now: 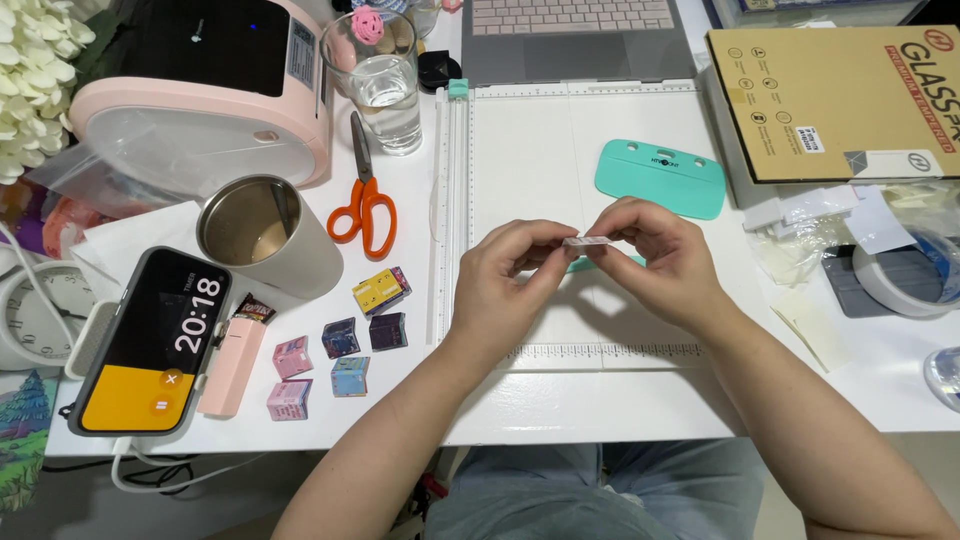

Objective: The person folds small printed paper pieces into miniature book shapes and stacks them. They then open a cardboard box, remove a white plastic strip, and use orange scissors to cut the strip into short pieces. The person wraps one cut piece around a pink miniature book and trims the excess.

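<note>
Your left hand (500, 275) and right hand (655, 255) meet over the white paper trimmer (520, 150) at the middle of the tabletop (600, 405); the fingers of both are pinched narrow on the two ends of one small pale strip (586, 241), held level just above the trimmer board. A bit of teal shows right under the strip, too hidden to tell what it is. Beyond your right hand, on the trimmer, lies a teal scraper (660, 178). Left of the trimmer rail: orange scissors (364, 205), blades pointing away from you; a glass of water (378, 85) just past them; an open beige mug (262, 235) tipped toward you. Nearer you, six tiny coloured booklets (340, 350) sit in a loose cluster, apart from both hands. A phone (150, 340) on a stand shows a timer screen, with a pink bar-shaped case (232, 366) touching its right edge. Far left corner: a pink printer (200, 95) and white flowers (30, 70). At the far edge, a grey laptop (575, 35). To your right: a brown cardboard package (835, 100), clear wrappers (800, 240) and a white tape roll (905, 280).
</note>
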